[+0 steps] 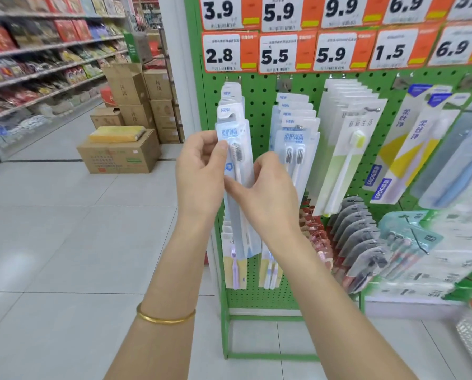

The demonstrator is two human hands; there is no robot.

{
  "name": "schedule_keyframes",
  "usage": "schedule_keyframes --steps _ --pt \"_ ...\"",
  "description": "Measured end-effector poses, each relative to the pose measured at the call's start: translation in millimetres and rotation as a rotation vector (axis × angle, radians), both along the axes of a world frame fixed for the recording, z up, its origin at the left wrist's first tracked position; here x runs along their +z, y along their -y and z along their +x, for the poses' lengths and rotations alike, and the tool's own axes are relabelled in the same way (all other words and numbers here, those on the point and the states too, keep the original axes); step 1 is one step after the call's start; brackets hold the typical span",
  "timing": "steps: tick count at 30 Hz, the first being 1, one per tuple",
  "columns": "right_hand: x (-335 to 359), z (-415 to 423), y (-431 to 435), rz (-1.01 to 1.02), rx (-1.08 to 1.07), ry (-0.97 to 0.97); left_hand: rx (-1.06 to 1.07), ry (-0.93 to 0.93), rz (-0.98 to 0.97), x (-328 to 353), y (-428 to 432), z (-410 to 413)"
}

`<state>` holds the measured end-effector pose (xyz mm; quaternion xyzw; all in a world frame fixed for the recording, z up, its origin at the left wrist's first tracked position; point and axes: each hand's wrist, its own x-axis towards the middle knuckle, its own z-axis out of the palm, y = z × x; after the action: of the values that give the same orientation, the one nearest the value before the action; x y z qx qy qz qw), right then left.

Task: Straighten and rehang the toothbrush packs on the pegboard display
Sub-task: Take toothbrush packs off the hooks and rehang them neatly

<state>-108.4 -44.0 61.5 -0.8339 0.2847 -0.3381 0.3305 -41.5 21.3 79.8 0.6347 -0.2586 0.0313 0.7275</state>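
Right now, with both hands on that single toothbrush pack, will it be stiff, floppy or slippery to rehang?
The toothbrush pack is long and thin, so it probably bends a little lengthwise. It holds one slim brush, so it is likely light. Its glossy front may slip between the left hand and right hand.

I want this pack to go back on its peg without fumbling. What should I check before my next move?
1. Grip of the left hand on the toothbrush pack: ok, thumb and fingers pinch its upper left edge.
2. Grip of the right hand: ok, fingers hold the right edge lower down.
3. Pack upright, print facing out: ok, nearly vertical.
4. Its hang hole free of fingers: ok.
5. Peg tip of the left row: cannot tell, hidden behind packs.
6. The two-brush row beside it: ok, hanging tidy on its own peg.
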Motion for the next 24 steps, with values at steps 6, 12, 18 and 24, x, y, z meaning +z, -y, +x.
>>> schedule_keyframes --steps 6,12,18,24 --pt "0 12 -3 -0.018 -0.043 -0.034 0.007 -0.013 0.028 -3 3 15" --pt "-1 20 1 -0.066 -0.056 -0.086 0.006 -0.009 0.077 -4 8 29" --pt "14 14 7 -0.199 -0.040 -0.138 0.002 0.012 0.130 -4 11 40" --pt "55 23 26 -0.240 -0.038 -0.023 0.000 -0.007 0.137 -2 17 49"
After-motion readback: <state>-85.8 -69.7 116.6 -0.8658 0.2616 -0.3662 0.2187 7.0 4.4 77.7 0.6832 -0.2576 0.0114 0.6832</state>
